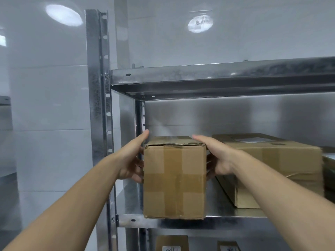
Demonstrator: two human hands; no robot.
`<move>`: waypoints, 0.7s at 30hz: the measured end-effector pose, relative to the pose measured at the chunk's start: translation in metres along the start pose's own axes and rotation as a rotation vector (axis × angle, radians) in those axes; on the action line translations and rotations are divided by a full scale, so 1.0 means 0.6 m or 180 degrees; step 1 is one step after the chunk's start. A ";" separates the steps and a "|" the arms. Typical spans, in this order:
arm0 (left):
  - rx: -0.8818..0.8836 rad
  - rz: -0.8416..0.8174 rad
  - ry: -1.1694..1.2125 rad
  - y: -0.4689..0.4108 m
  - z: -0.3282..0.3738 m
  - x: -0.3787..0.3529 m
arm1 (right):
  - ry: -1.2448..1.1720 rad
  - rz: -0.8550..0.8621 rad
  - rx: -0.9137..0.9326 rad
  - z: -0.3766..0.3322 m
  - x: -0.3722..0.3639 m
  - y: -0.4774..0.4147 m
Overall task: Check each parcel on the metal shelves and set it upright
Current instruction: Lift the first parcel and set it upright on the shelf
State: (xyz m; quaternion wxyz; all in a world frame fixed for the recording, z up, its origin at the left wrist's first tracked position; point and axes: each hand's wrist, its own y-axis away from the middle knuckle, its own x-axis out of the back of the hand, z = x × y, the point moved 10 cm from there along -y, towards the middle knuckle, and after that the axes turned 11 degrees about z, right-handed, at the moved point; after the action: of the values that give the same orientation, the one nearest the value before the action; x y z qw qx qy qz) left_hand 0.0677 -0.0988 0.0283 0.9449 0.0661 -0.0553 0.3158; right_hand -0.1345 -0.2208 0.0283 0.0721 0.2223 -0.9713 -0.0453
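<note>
Glossy white tiled wall [45,98], reflected lights [63,15].

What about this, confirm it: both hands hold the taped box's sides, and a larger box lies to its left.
No: the head view shows the larger box right of the taped box. The left hand and right hand do hold its sides.

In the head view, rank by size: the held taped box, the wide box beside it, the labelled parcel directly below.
Wide box, taped box: alike; the taped one is nearer, so unsure.
Labelled parcel: smallest, but cut off.
</note>
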 end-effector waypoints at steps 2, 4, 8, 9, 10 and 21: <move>0.0005 0.0110 -0.0343 0.006 0.007 0.004 | 0.0184 -0.0104 -0.0056 -0.001 -0.006 0.003; -0.0006 0.0173 -0.0615 0.010 0.009 0.003 | 0.0262 -0.0176 -0.0103 0.000 -0.013 0.003; 0.0086 0.0040 -0.0720 0.003 -0.004 -0.005 | 0.0439 -0.0218 -0.0123 0.004 -0.024 -0.002; 0.0096 0.0001 -0.0696 0.001 -0.005 -0.006 | 0.0485 -0.0209 -0.0094 0.004 -0.026 -0.004; 0.0099 -0.0030 -0.0663 0.001 -0.005 -0.008 | 0.0535 -0.0197 -0.0062 0.001 -0.028 -0.005; 0.0017 0.0044 -0.0677 -0.009 -0.001 -0.012 | 0.0746 -0.0157 0.0084 -0.008 -0.030 -0.009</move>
State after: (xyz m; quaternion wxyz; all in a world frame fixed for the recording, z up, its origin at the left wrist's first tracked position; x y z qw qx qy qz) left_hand 0.0655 -0.1071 0.0264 0.9313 0.1014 -0.1548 0.3137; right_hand -0.1150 -0.2181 0.0304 0.1811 0.2508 -0.9509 -0.0079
